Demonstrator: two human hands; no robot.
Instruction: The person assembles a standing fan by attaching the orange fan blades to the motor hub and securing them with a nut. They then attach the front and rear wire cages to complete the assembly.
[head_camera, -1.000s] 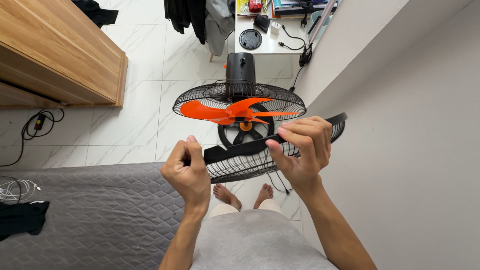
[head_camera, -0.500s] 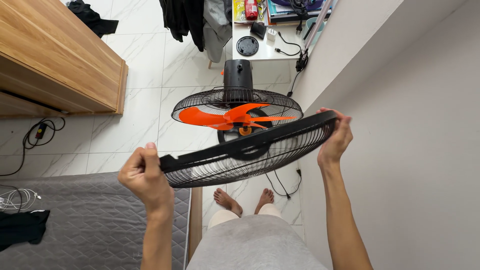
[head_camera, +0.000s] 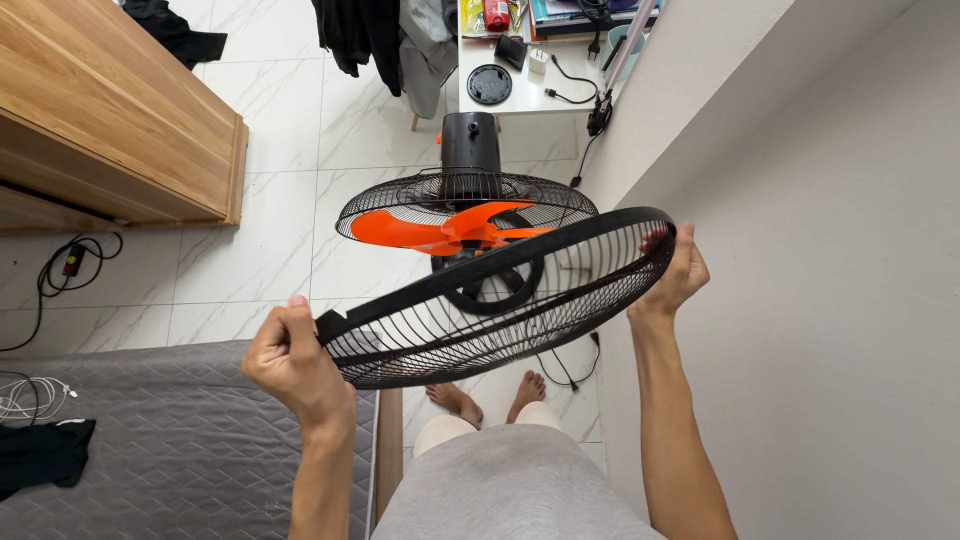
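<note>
Both hands, left (head_camera: 290, 362) and right (head_camera: 675, 272), are clamped on opposite rims of the round black wire fan guard (head_camera: 500, 300), apparently tilted to align with the orange-bladed black fan (head_camera: 465, 215) beyond.

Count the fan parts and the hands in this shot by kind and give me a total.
Loose black grille, held at its rim: 1
Fan with rear grille and orange blades: 1
Hands on the loose grille: 2, left hand and right hand
Total: 4
</note>
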